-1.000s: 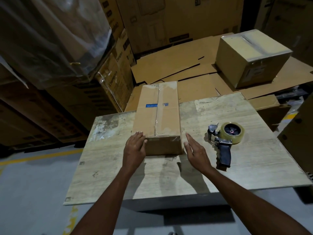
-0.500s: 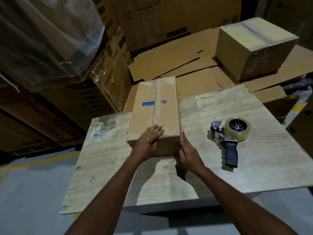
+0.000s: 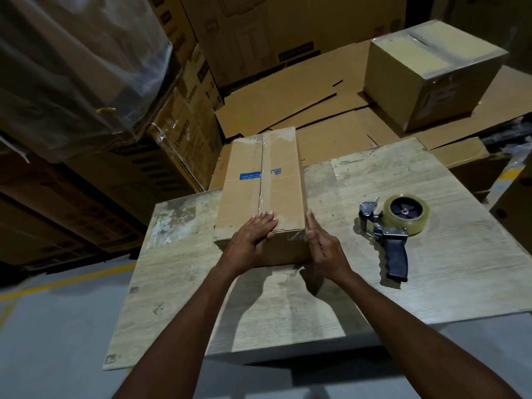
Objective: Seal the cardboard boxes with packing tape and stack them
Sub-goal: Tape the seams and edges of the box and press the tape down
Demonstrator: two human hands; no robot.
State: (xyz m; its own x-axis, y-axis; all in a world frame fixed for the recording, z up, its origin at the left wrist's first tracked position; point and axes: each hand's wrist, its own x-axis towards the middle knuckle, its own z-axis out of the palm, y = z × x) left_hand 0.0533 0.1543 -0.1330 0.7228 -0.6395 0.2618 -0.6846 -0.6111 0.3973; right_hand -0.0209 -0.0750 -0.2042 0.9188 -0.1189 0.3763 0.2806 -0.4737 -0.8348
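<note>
A long cardboard box (image 3: 276, 180) lies on the worn wooden table (image 3: 460, 254), clear tape running along its top seam and over its near end. My left hand (image 3: 253, 240) rests flat on the box's near top edge, fingers straight over the tape. My right hand (image 3: 319, 249) presses flat against the box's near right corner. A tape dispenser (image 3: 394, 226) with a clear roll and a black handle lies on the table to the right of the box, untouched. A second, taped box (image 3: 426, 73) sits on flattened cardboard at the back right.
Flattened cardboard sheets (image 3: 302, 105) cover the surface behind the table. Tall stacks of printed cartons (image 3: 187, 119), some plastic-wrapped, stand at the left and back. Grey floor with a yellow line (image 3: 57, 283) lies at the lower left.
My left hand moved from the box's near left corner onto its top edge. My right hand closed in from beside the box to touch its right corner. The view shifted closer.
</note>
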